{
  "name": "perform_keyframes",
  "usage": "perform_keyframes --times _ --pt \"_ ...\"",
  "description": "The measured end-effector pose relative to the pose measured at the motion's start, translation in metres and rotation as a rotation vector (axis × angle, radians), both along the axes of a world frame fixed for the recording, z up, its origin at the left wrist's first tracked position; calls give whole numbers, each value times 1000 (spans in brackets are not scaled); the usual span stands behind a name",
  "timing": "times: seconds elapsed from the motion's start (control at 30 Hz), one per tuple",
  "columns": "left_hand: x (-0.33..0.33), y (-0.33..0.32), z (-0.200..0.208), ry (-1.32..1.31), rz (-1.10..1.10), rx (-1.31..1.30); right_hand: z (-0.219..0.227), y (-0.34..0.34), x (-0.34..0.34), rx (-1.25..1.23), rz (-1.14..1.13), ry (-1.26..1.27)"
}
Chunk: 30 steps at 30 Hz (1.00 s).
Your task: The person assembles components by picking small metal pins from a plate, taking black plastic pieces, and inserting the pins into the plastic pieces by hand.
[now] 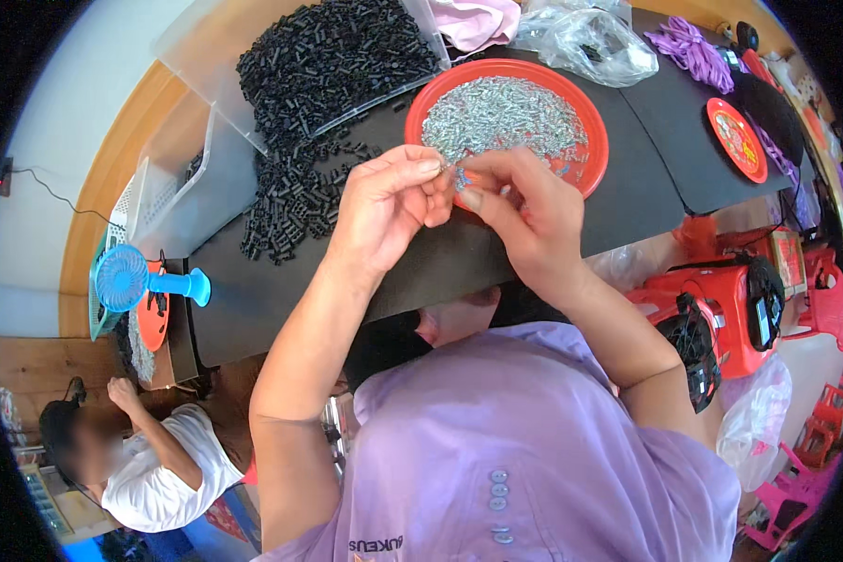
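Both my hands meet fingertip to fingertip over the near rim of a round red tray (597,155). Many small silvery metal pieces (496,112) lie heaped in that tray. My left hand (393,201) is closed in a pinch of thumb and fingers; whatever sits in it is too small to make out. Between thumb and curled fingers, my right hand (534,211) holds a few small silvery metal pieces (461,178). Left of the hands, loose small black plastic parts (290,211) spread across the dark table (642,173), spilling from a big heap (337,61) in a tipped clear bin.
Another clear plastic bin (197,187) stands at the left, near a blue fan (126,279). Clear plastic bags (590,42), purple cord (693,51) and a smaller red plate (737,140) lie toward the back right. A person in a white shirt (173,468) sits at lower left.
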<state>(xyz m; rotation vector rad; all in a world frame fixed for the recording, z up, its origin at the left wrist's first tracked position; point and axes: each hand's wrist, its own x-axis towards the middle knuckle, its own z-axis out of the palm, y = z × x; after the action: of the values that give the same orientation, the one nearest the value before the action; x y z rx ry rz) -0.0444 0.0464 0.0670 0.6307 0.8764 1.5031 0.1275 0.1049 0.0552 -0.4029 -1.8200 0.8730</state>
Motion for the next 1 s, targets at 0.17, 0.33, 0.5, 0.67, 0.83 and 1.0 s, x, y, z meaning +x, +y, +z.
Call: perform_keyframes --times 0.17,0.33,0.5,0.67,0.83,1.0 --pt "-2 -20 -8 -175 37 12 0 -2 -24 -241 202 35" --pt "-10 -40 -19 -238 84 19 -8 -12 -42 -216 240 34" --pt "-12 -60 -22 -154 165 -17 -12 -15 -54 99 181 -23" --pt "-10 -87 -25 58 255 -78 -18 -30 -52 166 241 -96" --pt "-1 -107 -31 -20 328 -137 -26 -50 -47 -232 381 -161" --pt "3 -108 -28 -34 336 -182 -27 -53 -46 -363 415 -137"
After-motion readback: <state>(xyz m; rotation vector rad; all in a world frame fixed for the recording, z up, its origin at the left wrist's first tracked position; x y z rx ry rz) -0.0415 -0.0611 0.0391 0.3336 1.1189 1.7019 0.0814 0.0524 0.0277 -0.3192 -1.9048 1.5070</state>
